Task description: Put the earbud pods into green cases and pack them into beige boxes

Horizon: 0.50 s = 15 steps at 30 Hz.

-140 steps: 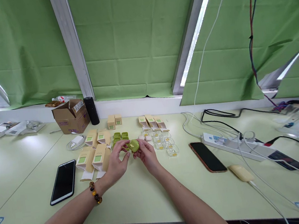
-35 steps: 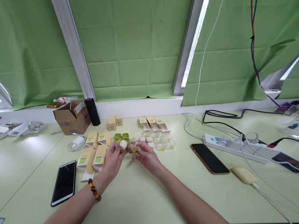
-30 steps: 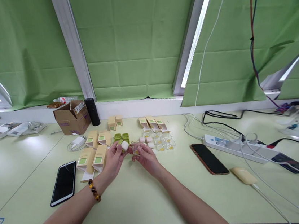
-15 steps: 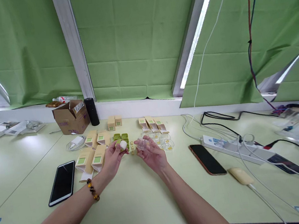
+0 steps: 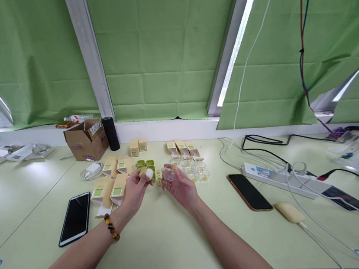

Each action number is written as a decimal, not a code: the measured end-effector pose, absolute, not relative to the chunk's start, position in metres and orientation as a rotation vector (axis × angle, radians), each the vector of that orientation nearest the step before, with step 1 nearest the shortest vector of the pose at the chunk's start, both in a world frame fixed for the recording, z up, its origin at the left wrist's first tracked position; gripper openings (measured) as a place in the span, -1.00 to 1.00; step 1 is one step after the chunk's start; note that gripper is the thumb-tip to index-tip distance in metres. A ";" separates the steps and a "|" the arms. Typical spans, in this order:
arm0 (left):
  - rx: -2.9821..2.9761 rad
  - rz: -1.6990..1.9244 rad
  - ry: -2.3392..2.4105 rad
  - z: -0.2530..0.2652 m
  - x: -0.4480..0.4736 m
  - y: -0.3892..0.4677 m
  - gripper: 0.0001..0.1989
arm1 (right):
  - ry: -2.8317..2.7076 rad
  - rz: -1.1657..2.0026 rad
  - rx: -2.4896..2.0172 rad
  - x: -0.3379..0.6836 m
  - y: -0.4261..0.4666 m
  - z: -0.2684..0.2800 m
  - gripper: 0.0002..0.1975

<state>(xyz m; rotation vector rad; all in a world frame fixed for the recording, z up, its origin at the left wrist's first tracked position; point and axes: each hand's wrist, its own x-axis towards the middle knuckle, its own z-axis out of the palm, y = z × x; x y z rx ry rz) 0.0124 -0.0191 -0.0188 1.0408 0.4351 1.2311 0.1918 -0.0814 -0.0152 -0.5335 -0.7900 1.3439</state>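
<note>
My left hand (image 5: 135, 186) pinches a small green holder with a white rounded block (image 5: 149, 174) showing at its right side. Facing it, a short gap away, my right hand (image 5: 183, 185) has its fingers round a small clear plastic cup (image 5: 168, 174). Green square cups (image 5: 150, 163) stand just behind my left hand, partly hidden by it. Between the hands lie several small yellowish pieces (image 5: 159, 177), too small to name. Several more clear plastic cups (image 5: 200, 171) with yellow spots sit in rows beyond my right hand.
Open tan cartons (image 5: 103, 192) stand at left, with more small cartons (image 5: 183, 148) behind. A phone (image 5: 74, 219) lies left and another phone (image 5: 249, 192) right. A power strip (image 5: 276, 180) with cables runs along the right. A cardboard box (image 5: 86, 141) and black cylinder (image 5: 110, 134) stand at the back.
The clear cup has turned in my right hand, and that hand's fingers have shifted around it. My left hand holds the green-and-white piece almost as before, slightly tilted.
</note>
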 end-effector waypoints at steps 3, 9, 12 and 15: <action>1.048 1.232 0.433 -0.018 0.013 -0.019 -0.54 | -0.896 1.160 -0.690 0.188 -0.080 -0.020 -0.45; 1.134 1.261 0.483 -0.020 0.013 -0.017 -0.46 | -1.047 0.953 -0.923 0.179 -0.076 -0.034 -0.42; 1.166 1.260 0.551 -0.021 0.011 -0.017 -0.43 | -1.078 0.924 -0.948 0.174 -0.075 -0.038 -0.44; 1.185 1.242 0.562 -0.020 0.011 -0.019 -0.42 | -1.093 0.908 -0.961 0.170 -0.076 -0.039 -0.45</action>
